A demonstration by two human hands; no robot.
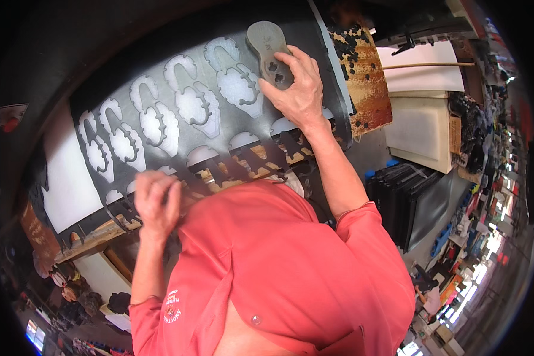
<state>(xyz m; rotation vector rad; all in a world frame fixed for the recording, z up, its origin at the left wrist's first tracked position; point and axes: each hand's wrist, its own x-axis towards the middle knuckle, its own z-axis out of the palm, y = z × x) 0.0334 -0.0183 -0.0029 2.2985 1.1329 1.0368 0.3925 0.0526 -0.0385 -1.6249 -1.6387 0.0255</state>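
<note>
My right hand [302, 89] grips a grey, sole-shaped cutting die [266, 40] by its lower part, thumb on one side and fingers on the other. The die rests on a black sheet [216, 137], right of a row of cut openings. White board [68, 172] shows beneath the sheet and through the shoe-shaped openings. My left hand [156, 200], blurred and with its fingers partly curled, is over the sheet's near edge at the left. Whether anything is between those fingers cannot be made out.
A dark machine part overhangs the far side of the sheet. Ragged strips of the sheet hang along the near wooden edge [98, 236]. At the right are a worn yellow-brown board [365, 89], a pale slab [420, 127] and a stack of black sheets [406, 199].
</note>
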